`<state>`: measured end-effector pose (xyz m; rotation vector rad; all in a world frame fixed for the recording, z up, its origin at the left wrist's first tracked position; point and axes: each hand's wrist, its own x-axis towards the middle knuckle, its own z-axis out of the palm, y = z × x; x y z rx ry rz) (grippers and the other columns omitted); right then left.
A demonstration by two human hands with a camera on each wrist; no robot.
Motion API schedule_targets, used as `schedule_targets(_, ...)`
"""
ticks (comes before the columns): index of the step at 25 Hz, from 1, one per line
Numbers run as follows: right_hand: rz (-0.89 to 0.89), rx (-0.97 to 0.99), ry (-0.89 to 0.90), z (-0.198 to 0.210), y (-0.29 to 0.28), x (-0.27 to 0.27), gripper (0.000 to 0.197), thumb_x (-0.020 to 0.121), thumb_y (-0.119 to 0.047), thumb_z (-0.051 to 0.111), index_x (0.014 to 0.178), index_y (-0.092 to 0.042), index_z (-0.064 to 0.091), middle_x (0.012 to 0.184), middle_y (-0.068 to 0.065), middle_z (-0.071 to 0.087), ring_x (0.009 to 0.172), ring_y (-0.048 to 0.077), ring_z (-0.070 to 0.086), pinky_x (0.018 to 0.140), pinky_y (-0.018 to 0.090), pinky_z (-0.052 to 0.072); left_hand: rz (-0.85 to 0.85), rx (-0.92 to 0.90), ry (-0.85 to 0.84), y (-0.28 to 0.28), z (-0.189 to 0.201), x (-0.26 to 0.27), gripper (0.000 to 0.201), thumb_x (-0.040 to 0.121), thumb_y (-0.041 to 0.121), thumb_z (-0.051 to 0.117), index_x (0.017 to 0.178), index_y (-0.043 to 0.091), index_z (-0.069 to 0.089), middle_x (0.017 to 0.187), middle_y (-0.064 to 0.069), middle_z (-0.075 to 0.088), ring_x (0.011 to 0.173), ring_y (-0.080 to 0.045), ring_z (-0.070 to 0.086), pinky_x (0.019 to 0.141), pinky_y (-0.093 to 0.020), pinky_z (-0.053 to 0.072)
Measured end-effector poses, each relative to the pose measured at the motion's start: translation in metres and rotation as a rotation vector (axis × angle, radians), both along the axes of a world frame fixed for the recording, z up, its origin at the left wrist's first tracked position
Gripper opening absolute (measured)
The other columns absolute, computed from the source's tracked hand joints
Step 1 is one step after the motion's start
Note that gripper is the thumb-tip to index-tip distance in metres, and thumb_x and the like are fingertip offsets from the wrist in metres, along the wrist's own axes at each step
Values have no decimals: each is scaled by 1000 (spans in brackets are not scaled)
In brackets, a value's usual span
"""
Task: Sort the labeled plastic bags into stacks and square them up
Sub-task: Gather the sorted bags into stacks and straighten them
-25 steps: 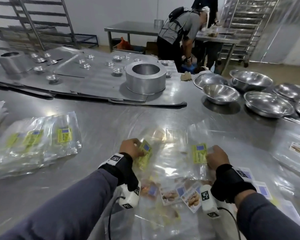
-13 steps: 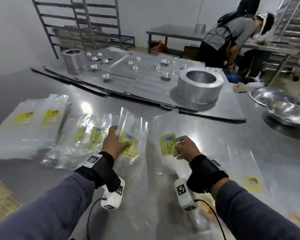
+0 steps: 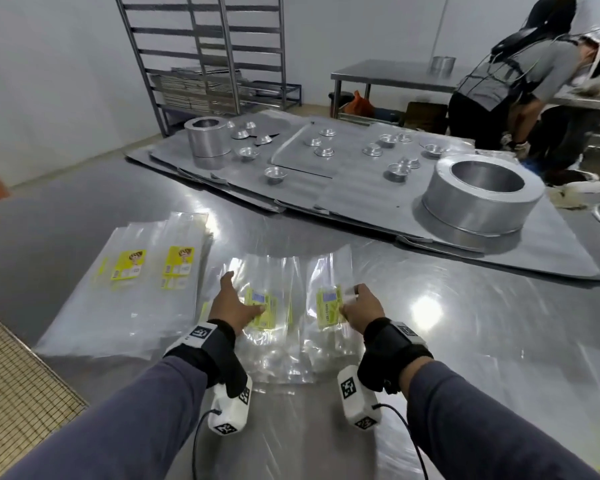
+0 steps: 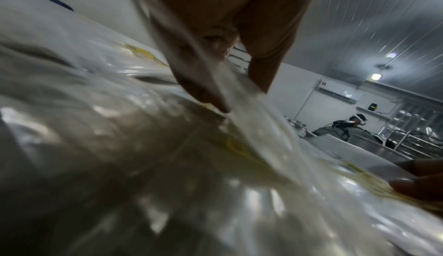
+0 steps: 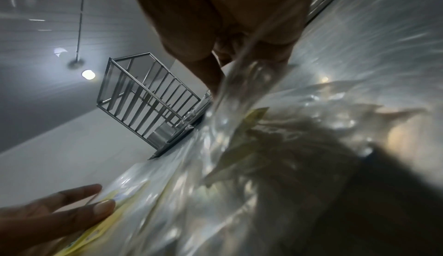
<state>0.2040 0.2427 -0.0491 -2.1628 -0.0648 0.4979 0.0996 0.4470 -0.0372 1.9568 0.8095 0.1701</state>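
Item: left hand [image 3: 234, 304] — we are laying it on a clear bag with a yellow label [image 3: 261, 311]; fingers are spreading straight, thumb pressing at the label, nothing clenched. In the right wrist view the left hand [image 5: 51, 220] is lying flat with extended fingers on yellow print

Item: right hand [image 3: 362, 308] — we are pinching a second clear bag with a yellow label [image 3: 329, 308] at the label's right edge; in the right wrist view the film is running up between the fingers [image 5: 208, 74] and the thumb, so the grasp is closed on the bag

Item: both bags are lying side by side on the steel table [image 3: 465, 341], just in front of us, edges close or overlapping; we cannot tell which. More clear film is lying beneath them

Item: stack of yellow-labelled bags [image 3: 142, 268] is sitting to the left of the left hand, two labels showing, edges slightly fanned

Item: metal sheets [image 3: 343, 188] are lying across the far side of the table, carrying a large ring mould [image 3: 478, 195], a smaller ring mould [image 3: 205, 136] and scattered small tins

Item: tall rack [image 3: 205, 57] is standing against the wall; another person [image 3: 513, 95] is bending at a far table, right
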Motion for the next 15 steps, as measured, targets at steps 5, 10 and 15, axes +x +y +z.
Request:
schedule_targets(5,19,-76,-33,11,-5,-11,63,84,-9,66,138,-5,34,130,17,50,115,30,53,94,31,43,-99,115,115,5,-4,-2,93,82,21,71,151,15,7,150,-14,33,134,-29,37,105,-34,34)
schedule_targets(10,42,-67,8,24,-35,-28,69,84,-12,67,142,-6,29,140,18,44,120,30,51,93,32,43,-195,289,227,-9,3,-13,80,86,35,63,149,15,18,150,-10,33,135,-29,36,108,-40,34)
schedule_targets(15,89,-135,-23,32,-99,-62,65,85,-16,67,139,-5,33,141,14,43,125,26,47,98,30,40,-316,360,149,-81,11,-35,66,88,35,60,145,16,31,150,-3,34,137,-23,33,112,-40,27)
